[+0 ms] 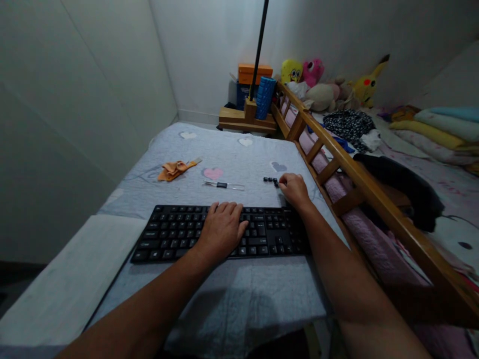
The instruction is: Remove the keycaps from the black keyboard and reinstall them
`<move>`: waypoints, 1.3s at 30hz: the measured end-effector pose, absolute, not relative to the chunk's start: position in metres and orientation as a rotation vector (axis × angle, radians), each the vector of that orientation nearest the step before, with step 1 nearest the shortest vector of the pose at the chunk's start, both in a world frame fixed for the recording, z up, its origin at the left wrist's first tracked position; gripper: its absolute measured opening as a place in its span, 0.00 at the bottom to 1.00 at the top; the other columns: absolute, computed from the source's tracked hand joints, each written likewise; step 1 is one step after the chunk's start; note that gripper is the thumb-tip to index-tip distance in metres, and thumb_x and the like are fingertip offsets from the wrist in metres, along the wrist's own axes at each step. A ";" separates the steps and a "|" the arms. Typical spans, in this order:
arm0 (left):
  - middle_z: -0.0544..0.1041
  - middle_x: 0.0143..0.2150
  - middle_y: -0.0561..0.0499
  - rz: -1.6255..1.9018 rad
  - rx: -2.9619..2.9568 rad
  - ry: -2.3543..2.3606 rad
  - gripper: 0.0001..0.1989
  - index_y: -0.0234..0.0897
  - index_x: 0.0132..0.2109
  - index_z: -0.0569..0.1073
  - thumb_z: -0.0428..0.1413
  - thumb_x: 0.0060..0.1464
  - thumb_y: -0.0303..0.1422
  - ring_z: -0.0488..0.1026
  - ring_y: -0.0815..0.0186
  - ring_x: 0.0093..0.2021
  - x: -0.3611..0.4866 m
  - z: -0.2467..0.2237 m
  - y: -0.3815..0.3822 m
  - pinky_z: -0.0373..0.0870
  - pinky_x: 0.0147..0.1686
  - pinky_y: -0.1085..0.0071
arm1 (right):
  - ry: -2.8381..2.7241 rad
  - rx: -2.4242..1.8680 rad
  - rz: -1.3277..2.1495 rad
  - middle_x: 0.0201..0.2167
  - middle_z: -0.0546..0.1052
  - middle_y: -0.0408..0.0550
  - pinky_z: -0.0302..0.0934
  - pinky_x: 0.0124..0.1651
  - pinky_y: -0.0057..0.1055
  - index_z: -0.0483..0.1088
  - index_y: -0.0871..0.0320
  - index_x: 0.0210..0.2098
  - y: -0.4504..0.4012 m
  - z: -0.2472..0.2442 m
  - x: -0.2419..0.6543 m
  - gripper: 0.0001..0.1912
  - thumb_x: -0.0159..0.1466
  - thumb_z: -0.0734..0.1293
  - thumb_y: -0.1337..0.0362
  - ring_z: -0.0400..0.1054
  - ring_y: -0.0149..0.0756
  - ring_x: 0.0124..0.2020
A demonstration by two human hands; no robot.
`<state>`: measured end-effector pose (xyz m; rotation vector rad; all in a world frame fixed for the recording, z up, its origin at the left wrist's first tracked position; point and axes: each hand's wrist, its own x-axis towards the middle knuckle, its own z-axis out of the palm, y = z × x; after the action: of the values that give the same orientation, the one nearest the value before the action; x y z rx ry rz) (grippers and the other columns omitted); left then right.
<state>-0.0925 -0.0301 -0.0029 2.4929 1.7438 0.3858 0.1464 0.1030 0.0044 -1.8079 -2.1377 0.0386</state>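
A black keyboard [164, 242] lies across the cloth in front of me. My left hand [221, 227] rests flat on its middle keys, fingers stretched forward. Beyond the keyboard's right end, my right hand [294, 188] is curled with its fingertips at a small black keycap [276, 184]. Several more loose black keycaps [270, 179] sit in a short row just left of those fingers. A wire keycap puller [221, 185] with a dark middle lies behind the keyboard. Farther left is a brush [195, 162] with an orange handle, partly on or under a crumpled orange cloth [172, 171].
A wooden bed rail [339, 157] runs along the right side, with bedding and plush toys [322, 94] past it. At the back stand a wooden base [234, 117] with a black pole, a blue roller [265, 97] and an orange box [254, 73]. A white sheet [75, 269] covers the left front.
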 end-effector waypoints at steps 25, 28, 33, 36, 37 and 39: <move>0.74 0.57 0.41 0.407 2.498 1.745 0.19 0.35 0.58 0.68 0.51 0.65 0.39 0.68 0.52 0.58 -0.093 -0.004 -0.030 0.57 0.61 0.51 | -2.342 -1.904 -0.197 0.39 0.79 0.55 0.55 0.45 0.36 0.79 0.57 0.39 0.100 0.000 0.132 0.12 0.65 0.63 0.68 0.66 0.45 0.43; 0.74 0.57 0.41 0.396 2.495 1.747 0.19 0.35 0.58 0.68 0.51 0.64 0.39 0.68 0.52 0.58 -0.092 -0.004 -0.030 0.57 0.61 0.51 | -2.318 -1.832 -0.111 0.37 0.79 0.54 0.56 0.46 0.36 0.78 0.57 0.37 0.092 0.007 0.134 0.11 0.64 0.63 0.69 0.66 0.43 0.42; 0.74 0.58 0.41 0.386 2.503 1.745 0.20 0.34 0.59 0.68 0.51 0.64 0.39 0.68 0.53 0.58 -0.092 -0.003 -0.030 0.58 0.61 0.52 | -2.162 -1.636 0.155 0.35 0.78 0.49 0.58 0.48 0.34 0.76 0.58 0.32 0.064 0.026 0.145 0.04 0.59 0.67 0.69 0.69 0.39 0.40; 0.74 0.57 0.41 0.389 2.510 1.741 0.19 0.35 0.58 0.68 0.50 0.65 0.39 0.69 0.53 0.57 -0.093 -0.002 -0.031 0.58 0.61 0.52 | -2.048 -1.580 0.358 0.32 0.77 0.46 0.60 0.43 0.32 0.74 0.57 0.31 0.039 0.035 0.151 0.04 0.59 0.67 0.67 0.70 0.37 0.36; 0.74 0.57 0.41 0.392 2.512 1.740 0.19 0.35 0.58 0.68 0.50 0.65 0.39 0.69 0.53 0.57 -0.093 -0.002 -0.031 0.58 0.60 0.52 | -2.015 -1.577 0.420 0.31 0.77 0.45 0.60 0.42 0.32 0.74 0.56 0.31 0.031 0.036 0.152 0.04 0.59 0.66 0.66 0.70 0.37 0.34; 0.74 0.57 0.41 0.395 2.518 1.739 0.19 0.35 0.58 0.68 0.50 0.65 0.39 0.69 0.53 0.57 -0.093 -0.003 -0.031 0.58 0.60 0.53 | -1.963 -1.561 0.518 0.30 0.77 0.44 0.61 0.41 0.32 0.73 0.56 0.31 0.018 0.035 0.153 0.04 0.59 0.66 0.66 0.70 0.37 0.33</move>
<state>-0.0927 -0.0307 -0.0032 2.5183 1.7389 0.3951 0.1527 0.0176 0.0349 -1.5613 -1.9628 0.5176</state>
